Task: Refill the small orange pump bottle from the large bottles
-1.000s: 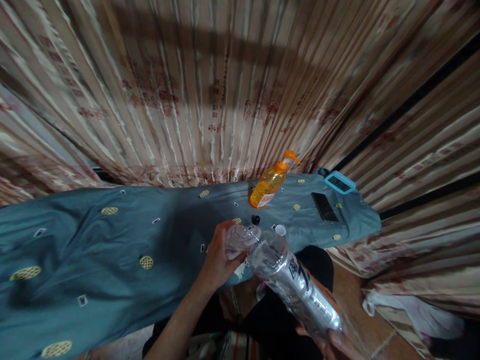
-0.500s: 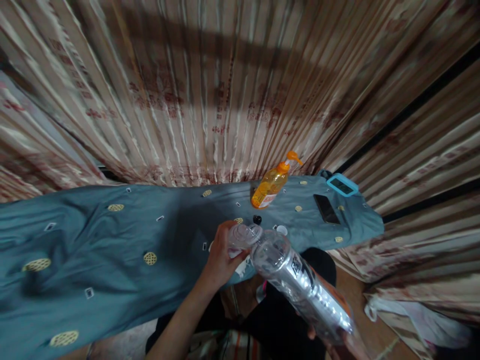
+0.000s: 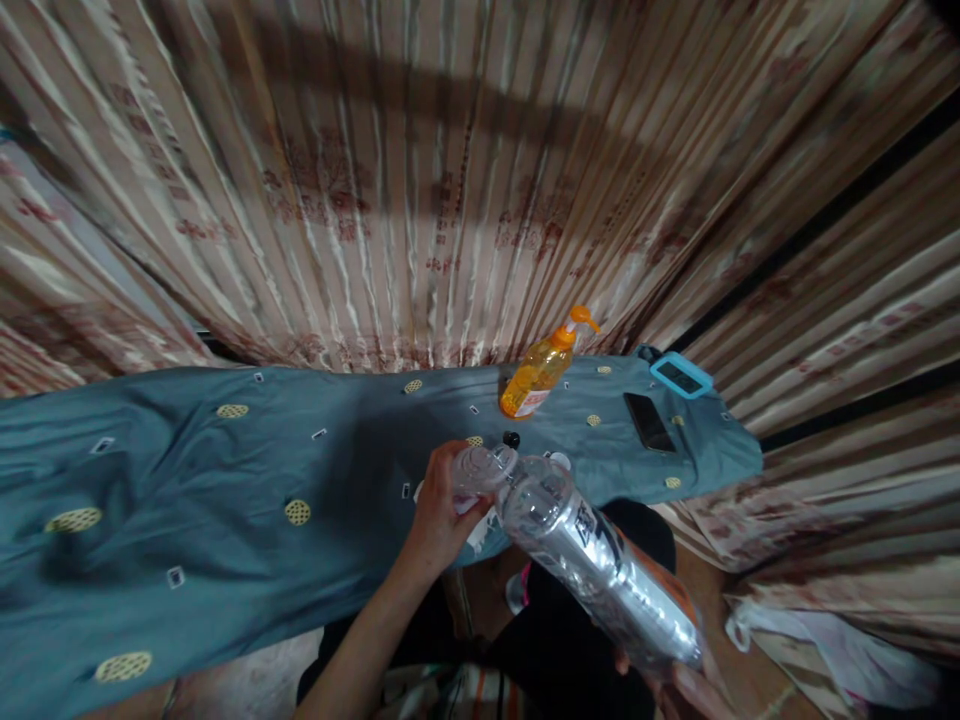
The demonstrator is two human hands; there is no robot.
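Observation:
My left hand (image 3: 442,515) is closed around a small clear container (image 3: 474,474), its fingers wrapped about the side. In my right hand (image 3: 686,690) is a large clear plastic bottle (image 3: 600,560) with a silver label, gripped near its base. The bottle lies tilted, base low at the right and neck up at the left. Its mouth meets the small container's opening. Whether liquid passes between them I cannot tell. A black cap (image 3: 511,439) rests on the cloth just beyond the two mouths, and a white cap (image 3: 559,460) shows partly behind the bottle.
An orange pump bottle (image 3: 538,375) stands on the teal cloth (image 3: 247,480) toward the curtain (image 3: 405,200). Farther right lie a black phone (image 3: 649,422) and a blue-framed device (image 3: 681,375). A white plastic bag (image 3: 840,640) is at lower right.
The view has shifted slightly. Both hands hold nearly the same pose, with the bottle's mouth still at the small container.

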